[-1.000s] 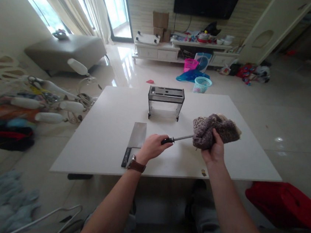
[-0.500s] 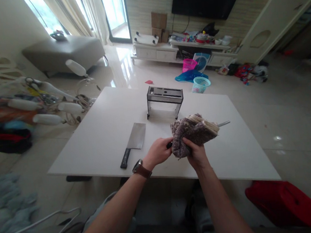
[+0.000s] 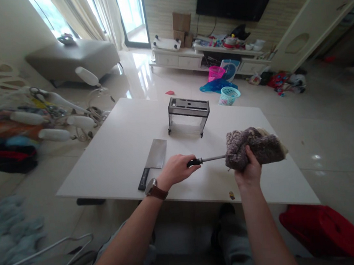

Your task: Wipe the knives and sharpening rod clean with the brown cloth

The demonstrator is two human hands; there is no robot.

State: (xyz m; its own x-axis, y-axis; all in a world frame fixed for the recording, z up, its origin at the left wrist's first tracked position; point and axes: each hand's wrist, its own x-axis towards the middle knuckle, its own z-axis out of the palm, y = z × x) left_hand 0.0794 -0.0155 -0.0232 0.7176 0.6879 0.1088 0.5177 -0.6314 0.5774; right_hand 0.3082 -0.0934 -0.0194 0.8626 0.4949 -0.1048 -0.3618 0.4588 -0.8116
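Note:
My left hand (image 3: 177,169) is closed round the black handle of a thin steel rod (image 3: 211,159), held level above the near side of the white table (image 3: 122,155). My right hand (image 3: 247,171) grips a brown fuzzy cloth (image 3: 254,146) bunched round the rod's far end, so the tip is hidden. A cleaver (image 3: 153,160) with a dark handle lies flat on the table left of my left hand. A metal knife rack (image 3: 188,114) stands further back at the table's middle.
A red bag (image 3: 320,229) sits on the floor at the right of my legs. White tubes and cables clutter the left side beyond the table. Baskets (image 3: 228,95) and a low TV cabinet stand across the glossy floor.
My right hand slid the cloth along the rod from beside the handle out to the far end, uncovering the shaft. My left hand kept its hold on the handle.

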